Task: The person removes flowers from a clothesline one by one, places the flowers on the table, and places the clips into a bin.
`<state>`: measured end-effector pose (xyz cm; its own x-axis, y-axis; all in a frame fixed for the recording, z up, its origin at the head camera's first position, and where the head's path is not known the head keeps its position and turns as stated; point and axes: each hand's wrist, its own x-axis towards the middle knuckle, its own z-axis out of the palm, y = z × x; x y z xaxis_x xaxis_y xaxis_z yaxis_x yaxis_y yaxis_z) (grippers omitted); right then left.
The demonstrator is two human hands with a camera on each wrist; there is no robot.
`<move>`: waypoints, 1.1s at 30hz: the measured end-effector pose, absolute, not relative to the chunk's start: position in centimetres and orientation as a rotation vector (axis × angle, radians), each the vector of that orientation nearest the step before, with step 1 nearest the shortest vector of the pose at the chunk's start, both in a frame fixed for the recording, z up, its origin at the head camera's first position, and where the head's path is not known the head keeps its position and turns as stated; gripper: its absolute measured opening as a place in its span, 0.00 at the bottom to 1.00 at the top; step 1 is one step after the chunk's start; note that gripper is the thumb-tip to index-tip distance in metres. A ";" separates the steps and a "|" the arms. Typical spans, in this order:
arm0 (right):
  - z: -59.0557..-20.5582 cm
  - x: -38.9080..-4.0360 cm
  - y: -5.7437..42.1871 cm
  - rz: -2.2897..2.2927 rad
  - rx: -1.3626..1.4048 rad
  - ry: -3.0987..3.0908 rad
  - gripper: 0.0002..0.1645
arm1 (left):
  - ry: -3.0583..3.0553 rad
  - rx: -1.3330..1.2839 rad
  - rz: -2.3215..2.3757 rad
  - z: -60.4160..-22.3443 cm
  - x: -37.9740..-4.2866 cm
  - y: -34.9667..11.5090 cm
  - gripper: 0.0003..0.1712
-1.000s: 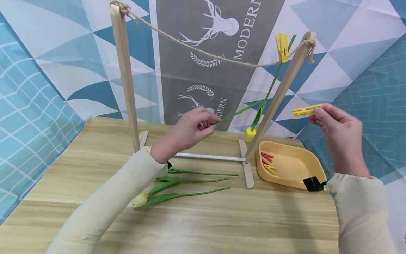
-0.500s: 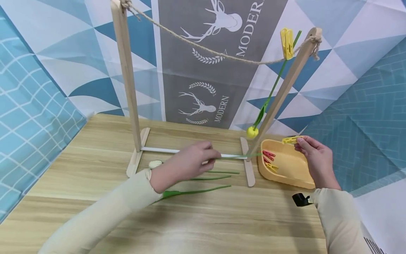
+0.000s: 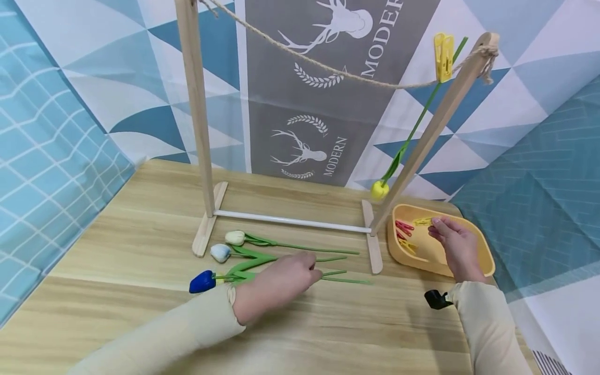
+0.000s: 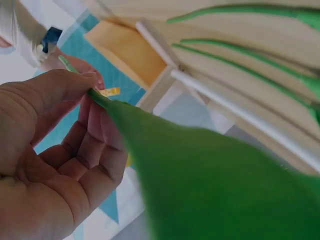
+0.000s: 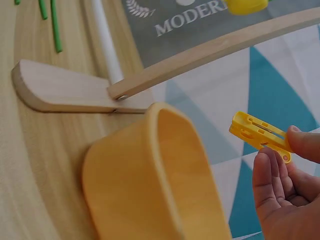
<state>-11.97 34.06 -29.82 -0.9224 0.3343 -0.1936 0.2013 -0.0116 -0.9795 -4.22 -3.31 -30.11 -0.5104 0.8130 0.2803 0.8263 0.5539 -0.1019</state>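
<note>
My left hand [image 3: 283,281] pinches the green stem of an artificial tulip low above the table; its blue head [image 3: 202,282] shows past my sleeve. A large green leaf [image 4: 215,175] fills much of the left wrist view. Beneath lie more tulips, among them a white tulip [image 3: 235,238] and a pale blue tulip [image 3: 220,253]. My right hand [image 3: 457,245] holds a yellow clothespin [image 5: 260,132] between thumb and fingers, over the yellow tray [image 3: 487,265]. Red clothespins [image 3: 404,227] and a yellow one lie in that tray.
A wooden frame with a left post [image 3: 199,114] and right post [image 3: 436,130] carries a sagging rope [image 3: 328,69]. Near its right end, a yellow clothespin [image 3: 443,57] holds a yellow tulip [image 3: 379,190] upside down. A white rod [image 3: 290,222] joins the feet.
My left hand has come down with the held tulip from mid-height to just above the table. My right hand has lowered and moved left with the clothespin, over the tray.
</note>
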 end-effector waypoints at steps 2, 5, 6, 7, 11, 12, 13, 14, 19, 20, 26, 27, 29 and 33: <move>-30.4 -12.2 34.2 2.080 -0.617 -2.126 0.20 | -2.523 -1.351 -0.031 -30.5 -3.9 -3.2 0.11; -31.3 -12.5 34.6 2.103 -0.611 -2.097 0.18 | -2.601 -1.334 -0.069 -31.0 -3.5 -3.1 0.12; -31.4 -12.5 34.5 2.101 -0.613 -2.100 0.18 | -2.629 -1.327 -0.098 -31.2 -3.4 -3.1 0.12; -31.5 -12.4 34.5 2.129 -0.609 -2.082 0.17 | -2.652 -1.321 -0.126 -31.4 -3.4 -3.0 0.13; -31.7 -12.5 34.7 2.191 -0.627 -2.056 0.17 | -2.696 -1.316 -0.113 -32.2 -3.3 -2.9 0.12; -32.0 -12.7 34.9 2.194 -0.627 -2.055 0.17 | -2.697 -1.318 -0.093 -32.5 -3.2 -2.8 0.11; -32.5 -13.0 35.3 2.211 -0.622 -2.053 0.17 | -2.696 -1.318 -0.064 -32.8 -3.2 -2.7 0.11; -33.2 -13.5 35.8 2.200 -0.623 -2.055 0.17 | -2.698 -1.316 -0.036 -33.1 -3.2 -2.6 0.10; -37.0 -15.5 38.7 2.186 -0.570 -2.089 0.19 | -2.704 -1.287 0.032 -34.7 -3.1 -2.1 0.08; -37.2 -15.6 38.9 2.187 -0.572 -2.088 0.18 | -2.704 -1.280 0.031 -35.0 -3.1 -2.0 0.08; -34.6 -14.1 36.3 2.201 -0.626 -2.031 0.13 | -2.698 -1.228 0.030 -36.5 -3.0 -1.7 0.07; -34.1 -13.7 35.7 2.212 -0.628 -2.014 0.13 | -2.692 -1.221 0.052 -36.8 -2.9 -1.7 0.07; -32.9 -13.1 34.8 2.241 -0.648 -2.012 0.14 | -2.674 -1.214 0.102 -37.2 -2.9 -1.6 0.06; -32.0 -12.7 33.9 2.279 -0.693 -2.004 0.16 | -2.614 -1.200 0.194 -38.0 -2.8 -1.5 0.05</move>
<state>-12.71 33.92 -31.98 -0.9005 0.3078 -0.3070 0.2651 -0.1709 -0.9490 -2.78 -1.46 -37.98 -0.6263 0.7592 0.1769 0.7249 0.6507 -0.2261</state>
